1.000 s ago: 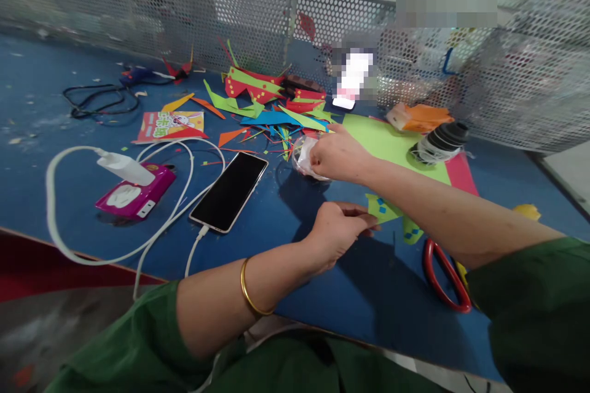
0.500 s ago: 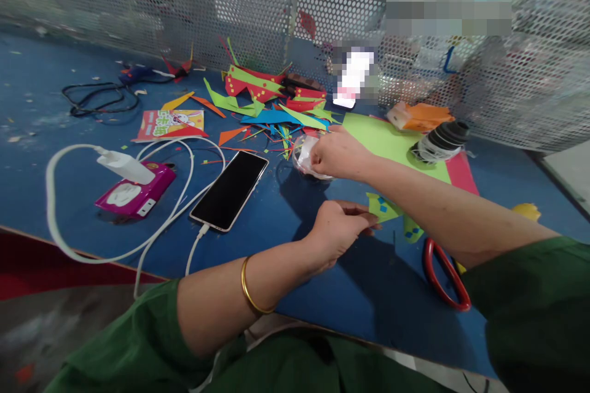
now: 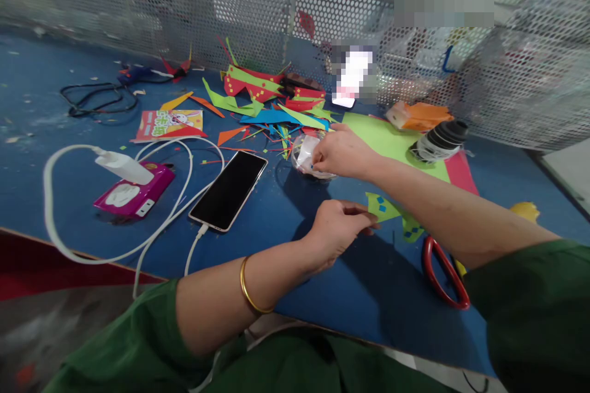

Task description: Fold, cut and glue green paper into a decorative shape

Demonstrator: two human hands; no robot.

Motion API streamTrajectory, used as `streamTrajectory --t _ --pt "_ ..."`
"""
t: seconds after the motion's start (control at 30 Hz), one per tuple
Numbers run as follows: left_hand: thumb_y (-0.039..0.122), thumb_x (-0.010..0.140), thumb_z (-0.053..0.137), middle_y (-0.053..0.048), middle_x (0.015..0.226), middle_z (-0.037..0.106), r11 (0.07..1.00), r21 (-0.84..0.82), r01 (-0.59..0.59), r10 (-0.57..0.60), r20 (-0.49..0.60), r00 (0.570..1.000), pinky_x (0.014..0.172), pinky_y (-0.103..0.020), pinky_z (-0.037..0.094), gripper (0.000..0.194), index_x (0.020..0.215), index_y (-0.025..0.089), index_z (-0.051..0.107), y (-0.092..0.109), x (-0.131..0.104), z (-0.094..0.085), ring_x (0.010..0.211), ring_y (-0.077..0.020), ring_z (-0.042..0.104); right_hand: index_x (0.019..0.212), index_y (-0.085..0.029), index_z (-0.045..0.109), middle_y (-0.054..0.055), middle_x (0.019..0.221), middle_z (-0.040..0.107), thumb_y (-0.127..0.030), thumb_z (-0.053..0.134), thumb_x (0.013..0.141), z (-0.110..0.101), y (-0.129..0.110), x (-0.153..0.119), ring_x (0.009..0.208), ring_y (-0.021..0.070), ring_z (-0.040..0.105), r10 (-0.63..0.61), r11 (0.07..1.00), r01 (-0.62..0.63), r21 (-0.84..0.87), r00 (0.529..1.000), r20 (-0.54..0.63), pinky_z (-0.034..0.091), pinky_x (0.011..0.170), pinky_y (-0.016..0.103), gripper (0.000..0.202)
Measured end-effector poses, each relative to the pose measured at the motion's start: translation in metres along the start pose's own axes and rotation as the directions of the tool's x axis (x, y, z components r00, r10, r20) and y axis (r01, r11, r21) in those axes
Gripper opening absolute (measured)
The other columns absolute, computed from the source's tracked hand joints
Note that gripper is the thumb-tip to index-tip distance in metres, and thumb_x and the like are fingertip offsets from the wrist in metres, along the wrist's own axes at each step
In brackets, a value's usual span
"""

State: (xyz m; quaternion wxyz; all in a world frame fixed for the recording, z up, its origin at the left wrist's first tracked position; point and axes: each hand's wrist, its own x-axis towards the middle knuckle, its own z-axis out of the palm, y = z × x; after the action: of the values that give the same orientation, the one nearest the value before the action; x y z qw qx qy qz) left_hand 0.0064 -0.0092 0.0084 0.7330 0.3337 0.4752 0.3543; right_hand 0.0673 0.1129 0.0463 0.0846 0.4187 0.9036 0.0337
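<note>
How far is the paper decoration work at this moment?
Done: finished red-green pieces lie by the mesh. In hand: left hand holds a green piece with blue squares; right hand reaches into a clear cup. Left: the green sheet is uncut.

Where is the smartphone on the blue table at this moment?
The smartphone lies face up left of centre in the head view, between the pink pack on its left and the left hand, its white cable plugged in.
</note>
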Motion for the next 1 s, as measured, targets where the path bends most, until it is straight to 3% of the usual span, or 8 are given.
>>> streamTrajectory --t 0.4,0.73,0.87,1.0 --pt "0.009 0.076 0.07 -0.001 0.061 0.068 1.0 -0.008 0.016 -0.016 -0.033 0.999 0.064 -0.026 0.045 0.019 0.058 0.017 0.068 0.003 -0.002 0.002 0.057 -0.0106 0.057 0.076 -0.017 0.077 0.01 0.085 0.076 -0.018 0.057 0.079 -0.002 -0.011 0.007 0.081 0.0217 0.065 0.022 0.997 -0.02 -0.07 1.0 0.018 0.032 0.098 0.041 0.02" --pt "0.011 0.075 0.071 -0.003 0.063 0.069 1.0 -0.004 0.005 -0.005 -0.027 1.0 0.061 -0.025 0.042 0.015 0.061 0.015 0.069 0.0 0.0 0.0 0.057 -0.0102 0.057 0.088 -0.019 0.078 0.007 0.085 0.076 -0.014 0.053 0.078 -0.01 0.002 -0.002 0.083 0.0226 0.066 0.137 0.99 -0.135 0.043 0.989 -0.05 0.04 0.094 0.041 0.027" --pt "0.015 0.076 0.073 -0.004 0.066 0.07 1.0 -0.004 -0.018 0.018 -0.029 0.999 0.056 -0.022 0.037 0.009 0.067 0.014 0.071 -0.003 0.004 -0.001 0.058 -0.0094 0.058 0.088 -0.019 0.076 0.006 0.088 0.075 -0.021 0.054 0.079 -0.032 0.013 -0.023 0.08 0.0229 0.066 0.31 0.926 -0.238 0.294 0.922 -0.23 0.046 0.072 0.036 0.024" --pt "0.017 0.077 0.072 -0.005 0.071 0.073 0.999 -0.008 -0.046 0.045 -0.038 0.998 0.057 -0.021 0.038 0.005 0.072 0.014 0.074 -0.004 0.006 -0.004 0.062 -0.0099 0.062 0.073 -0.018 0.071 0.004 0.073 0.069 -0.022 0.056 0.078 -0.045 0.014 -0.064 0.073 0.0196 0.062 0.467 0.784 -0.216 0.582 0.823 -0.324 0.045 0.068 0.033 0.016"
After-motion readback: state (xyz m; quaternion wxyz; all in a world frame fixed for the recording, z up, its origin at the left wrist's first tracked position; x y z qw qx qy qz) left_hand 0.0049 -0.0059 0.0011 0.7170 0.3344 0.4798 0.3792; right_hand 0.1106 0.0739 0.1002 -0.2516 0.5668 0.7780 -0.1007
